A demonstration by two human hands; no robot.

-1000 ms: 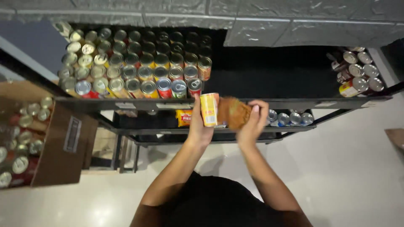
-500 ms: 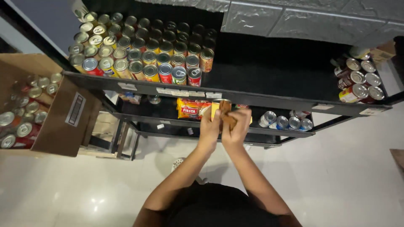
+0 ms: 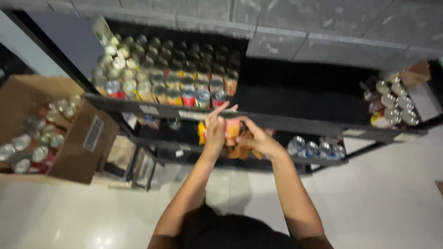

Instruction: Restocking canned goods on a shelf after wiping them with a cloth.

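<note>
My left hand [image 3: 215, 130] holds a small orange can [image 3: 232, 129] in front of the black shelf's front rail [image 3: 152, 109], one finger pointing up. Pressed against the can's right side is my right hand [image 3: 259, 139], gripping a crumpled brown cloth or paper [image 3: 239, 151] that hangs below the can. Both hands meet just under the top shelf, right of the block of several cans [image 3: 170, 78] standing on its left half.
An open cardboard box [image 3: 76, 143] with several cans stands at the left. More cans sit at the shelf's right end [image 3: 392, 103] and on the lower shelf [image 3: 314, 148]. A yellow packet [image 3: 201, 132] lies behind my left hand. Pale floor [image 3: 378, 198] below.
My hands have come together and dropped a little below the shelf rail. The right hand with the brown cloth now presses on the can, which was upright and apart a second ago.
</note>
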